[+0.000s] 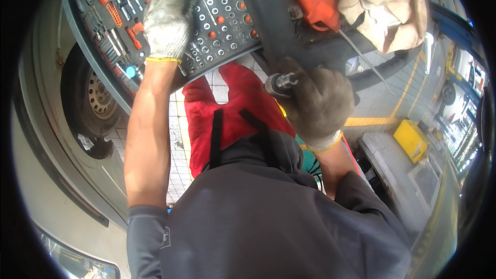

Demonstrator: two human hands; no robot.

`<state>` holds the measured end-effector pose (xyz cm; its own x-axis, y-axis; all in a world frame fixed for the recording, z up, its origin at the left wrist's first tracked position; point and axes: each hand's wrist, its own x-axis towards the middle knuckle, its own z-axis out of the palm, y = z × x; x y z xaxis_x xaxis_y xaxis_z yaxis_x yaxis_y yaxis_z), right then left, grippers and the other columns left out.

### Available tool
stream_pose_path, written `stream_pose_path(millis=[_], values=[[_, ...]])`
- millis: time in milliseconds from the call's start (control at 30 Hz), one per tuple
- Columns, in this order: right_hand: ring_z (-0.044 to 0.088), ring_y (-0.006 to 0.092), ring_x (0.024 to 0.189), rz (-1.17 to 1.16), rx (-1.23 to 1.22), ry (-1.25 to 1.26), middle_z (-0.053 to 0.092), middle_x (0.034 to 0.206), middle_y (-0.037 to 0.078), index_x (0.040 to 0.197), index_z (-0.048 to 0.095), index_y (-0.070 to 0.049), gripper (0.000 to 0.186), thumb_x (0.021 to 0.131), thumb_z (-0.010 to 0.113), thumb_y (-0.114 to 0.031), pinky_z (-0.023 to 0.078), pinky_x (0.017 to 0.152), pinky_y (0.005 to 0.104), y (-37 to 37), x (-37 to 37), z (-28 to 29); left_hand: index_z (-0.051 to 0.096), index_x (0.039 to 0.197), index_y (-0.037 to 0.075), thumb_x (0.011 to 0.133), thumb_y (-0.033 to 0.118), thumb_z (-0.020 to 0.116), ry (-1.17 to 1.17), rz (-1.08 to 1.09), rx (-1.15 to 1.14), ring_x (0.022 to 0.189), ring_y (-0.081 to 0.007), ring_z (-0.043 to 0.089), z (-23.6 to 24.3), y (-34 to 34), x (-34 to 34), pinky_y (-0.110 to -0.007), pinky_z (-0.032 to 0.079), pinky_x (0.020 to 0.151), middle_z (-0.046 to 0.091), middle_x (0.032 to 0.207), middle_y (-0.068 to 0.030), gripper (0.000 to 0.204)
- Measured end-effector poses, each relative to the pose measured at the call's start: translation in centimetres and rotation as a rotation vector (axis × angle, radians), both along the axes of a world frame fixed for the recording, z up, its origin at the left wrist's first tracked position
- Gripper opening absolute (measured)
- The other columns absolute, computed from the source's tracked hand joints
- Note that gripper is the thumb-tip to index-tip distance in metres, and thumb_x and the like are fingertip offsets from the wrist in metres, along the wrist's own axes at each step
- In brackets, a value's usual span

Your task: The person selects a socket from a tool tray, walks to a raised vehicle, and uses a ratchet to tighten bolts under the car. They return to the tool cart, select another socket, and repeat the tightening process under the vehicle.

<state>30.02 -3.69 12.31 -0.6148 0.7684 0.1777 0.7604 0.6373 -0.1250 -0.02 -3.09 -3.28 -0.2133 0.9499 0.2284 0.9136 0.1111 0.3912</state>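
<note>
In a knitted glove, grey-white and smudged, my left hand reaches over an open tool drawer at the upper left. Its fingers point away from me and are blurred and partly hidden, so whether they grip anything does not show. Rows of silver sockets sit in the dark tray to the right of that hand. An orange-handled tool lies close by on its left. My right hand, in a dirtier glove, is closed round a dark tool with a round silver nose pointing left; its body is hidden.
Right of the drawer, an orange blow gun with a thin metal tube and a beige cloth lie on the dark cart top. A vehicle wheel stands at the left. At the right, a yellow box rests on a grey surface.
</note>
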Motion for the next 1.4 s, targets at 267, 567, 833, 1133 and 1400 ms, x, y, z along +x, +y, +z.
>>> stream_pose_path(millis=[267, 567, 833, 1133, 1400], values=[[0.061, 0.0265, 0.068, 0.035, -0.061, 0.065, 0.057, 0.079, 0.002, 0.103, 0.076, -0.016, 0.041, 0.076, 0.096, -0.040, 0.046, 0.059, 0.0426, 0.0, 0.2, 0.5, 0.080, 0.113, 0.011, 0.101, 0.031, 0.076, -0.024, 0.046, -0.035, 0.117, -0.0411, 0.067, -0.4, -0.6, -0.1, -0.052, 0.053, 0.104, 0.074, 0.121, -0.0166, 0.023], [0.061, 0.0254, 0.071, 0.008, -0.041, 0.048, 0.057, 0.081, 0.001, 0.108, 0.082, -0.022, 0.041, 0.076, 0.093, -0.043, 0.047, 0.061, 0.0420, -0.2, 0.3, 0.7, 0.073, 0.137, 0.012, 0.104, 0.022, 0.075, -0.142, 0.055, -0.016, 0.125, -0.0375, 0.069, 1.9, -5.0, -1.4, -0.047, 0.054, 0.111, 0.074, 0.132, -0.0158, 0.034], [0.063, 0.0250, 0.076, -0.004, -0.029, 0.062, 0.062, 0.092, 0.001, 0.114, 0.083, -0.023, 0.044, 0.076, 0.092, -0.044, 0.049, 0.065, 0.0418, -0.3, 0.2, 0.7, 0.079, 0.126, 0.009, 0.098, 0.012, 0.082, -0.225, 0.194, -0.141, 0.117, -0.0325, 0.072, 5.6, -13.6, 1.1, -0.045, 0.056, 0.105, 0.076, 0.123, -0.0143, 0.028], [0.061, 0.0229, 0.071, 0.024, 0.006, 0.125, 0.061, 0.087, -0.003, 0.130, 0.078, -0.028, 0.049, 0.084, 0.083, -0.044, 0.048, 0.064, 0.0410, -0.1, 0.5, -0.1, 0.081, 0.123, 0.008, 0.097, 0.015, 0.085, -0.329, 0.239, -0.284, 0.107, -0.0322, 0.076, 6.1, -16.4, 4.6, -0.043, 0.061, 0.095, 0.076, 0.124, -0.0156, 0.028], [0.063, 0.0266, 0.077, 0.010, -0.040, 0.054, 0.063, 0.090, 0.002, 0.107, 0.078, -0.018, 0.040, 0.082, 0.091, -0.047, 0.050, 0.066, 0.0421, -0.4, 0.3, 0.6, 0.080, 0.123, 0.007, 0.097, 0.014, 0.084, -0.217, 0.189, -0.254, 0.107, -0.0329, 0.075, 6.5, -16.4, 4.0, -0.042, 0.062, 0.093, 0.076, 0.120, -0.0156, 0.027]])
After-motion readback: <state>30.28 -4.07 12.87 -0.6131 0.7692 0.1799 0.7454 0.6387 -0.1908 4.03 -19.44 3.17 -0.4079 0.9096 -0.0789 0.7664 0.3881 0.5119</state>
